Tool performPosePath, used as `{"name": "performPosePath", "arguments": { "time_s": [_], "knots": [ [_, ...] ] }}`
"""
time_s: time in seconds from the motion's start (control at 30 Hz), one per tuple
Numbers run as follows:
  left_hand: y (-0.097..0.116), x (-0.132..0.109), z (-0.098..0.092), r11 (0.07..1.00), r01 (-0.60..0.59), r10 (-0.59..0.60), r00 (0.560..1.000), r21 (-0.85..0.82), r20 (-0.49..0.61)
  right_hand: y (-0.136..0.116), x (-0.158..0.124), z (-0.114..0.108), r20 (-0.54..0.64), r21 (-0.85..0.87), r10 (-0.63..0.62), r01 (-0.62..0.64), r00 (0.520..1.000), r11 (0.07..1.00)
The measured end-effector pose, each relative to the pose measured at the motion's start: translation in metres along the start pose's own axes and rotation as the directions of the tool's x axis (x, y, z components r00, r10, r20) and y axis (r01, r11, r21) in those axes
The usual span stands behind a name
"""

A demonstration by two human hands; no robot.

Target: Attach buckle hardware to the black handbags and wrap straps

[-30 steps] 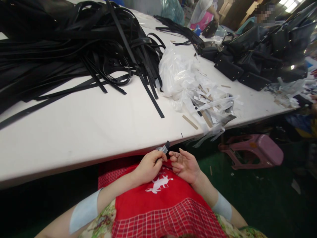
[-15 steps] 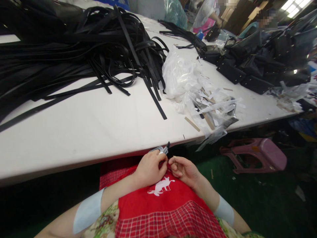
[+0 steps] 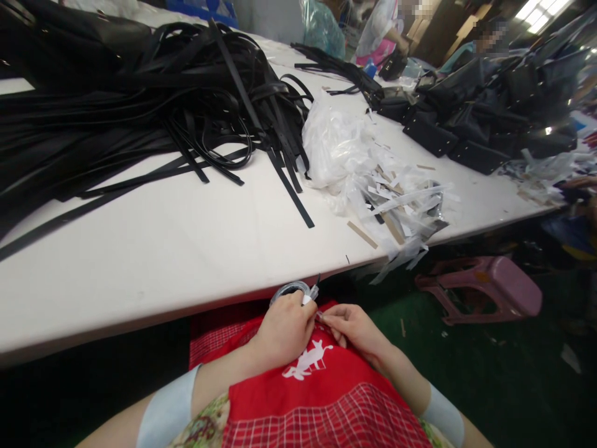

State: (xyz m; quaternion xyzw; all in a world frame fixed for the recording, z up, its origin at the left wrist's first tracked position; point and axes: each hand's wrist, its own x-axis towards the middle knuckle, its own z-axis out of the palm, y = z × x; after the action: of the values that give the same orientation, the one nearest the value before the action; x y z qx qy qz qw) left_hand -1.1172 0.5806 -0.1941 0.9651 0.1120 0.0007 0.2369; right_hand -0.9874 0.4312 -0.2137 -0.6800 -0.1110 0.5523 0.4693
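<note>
My left hand point(image 3: 286, 326) is closed at the table's front edge, in front of the red apron. Its fingers grip a grey, ring-shaped roll that looks like tape point(image 3: 291, 287), partly hidden by the hand. A whitish piece and a thin dark tip poke out beside the fingers. My right hand point(image 3: 357, 328) is just to the right, thumb and forefinger pinched on a small pale bit, too small to name, close to the left fingertips. Long black straps point(image 3: 205, 118) lie piled on the white table point(image 3: 177, 249) beyond my hands.
Crumpled clear plastic point(image 3: 331, 143) and paper scraps point(image 3: 387, 193) lie mid-table, some hanging over the edge. Black bag pieces point(image 3: 466, 124) are heaped at the right. A pink stool point(image 3: 485, 289) stands on the green floor. A co-worker point(image 3: 380, 31) is at the far side.
More of the grey roll shows beyond my left hand. My right hand has lowered slightly, its fingers now pinched. The view has shifted a little.
</note>
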Motion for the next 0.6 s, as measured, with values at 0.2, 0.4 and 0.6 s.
{"name": "performPosePath", "arguments": {
  "time_s": [0.2,0.4,0.6],
  "knots": [
    [-0.006,-0.001,0.009,0.958,0.053,-0.063,0.998,-0.281,-0.026,-0.007,-0.002,0.004,-0.106,0.059,-0.100,0.107,0.989,0.993],
    [-0.011,-0.004,0.024,0.857,0.109,-0.144,0.989,-0.504,-0.032,-0.016,0.001,0.022,-0.015,0.053,-0.113,0.114,0.993,0.992],
    [-0.010,-0.007,0.020,0.872,0.102,-0.127,0.992,-0.479,-0.020,-0.017,0.007,0.027,0.022,-0.020,-0.071,0.071,0.997,0.997]
  ]
}}
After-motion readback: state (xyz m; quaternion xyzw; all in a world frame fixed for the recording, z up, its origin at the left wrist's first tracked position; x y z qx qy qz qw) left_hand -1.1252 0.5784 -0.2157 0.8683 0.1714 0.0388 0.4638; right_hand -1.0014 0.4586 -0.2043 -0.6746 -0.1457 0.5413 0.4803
